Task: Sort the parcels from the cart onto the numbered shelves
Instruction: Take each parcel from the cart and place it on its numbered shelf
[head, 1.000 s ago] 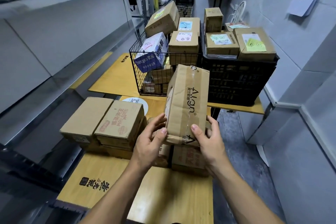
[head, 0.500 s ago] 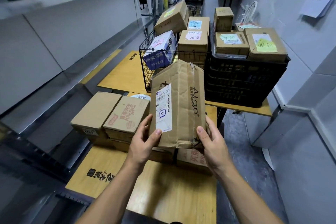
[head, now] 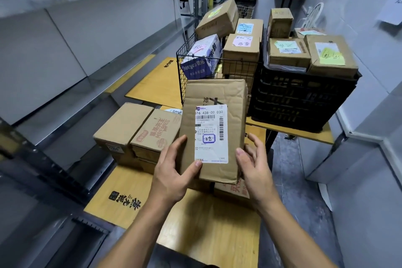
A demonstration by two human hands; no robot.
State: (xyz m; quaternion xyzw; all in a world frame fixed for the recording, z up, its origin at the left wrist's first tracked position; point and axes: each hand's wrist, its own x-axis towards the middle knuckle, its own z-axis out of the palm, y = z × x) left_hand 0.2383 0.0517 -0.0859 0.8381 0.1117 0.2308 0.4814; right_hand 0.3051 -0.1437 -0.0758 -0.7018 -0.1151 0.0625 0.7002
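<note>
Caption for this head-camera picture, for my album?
Left hand and right hand hold a cardboard parcel, shipping label facing the camera, before a wire basket and black crate.

I turn the parcel (head: 214, 93) over the table (head: 208, 230) between my left hand (head: 171, 172) and right hand (head: 254, 165); its taped side swings away and the white label (head: 211, 134), marked 22, now faces me.
</note>
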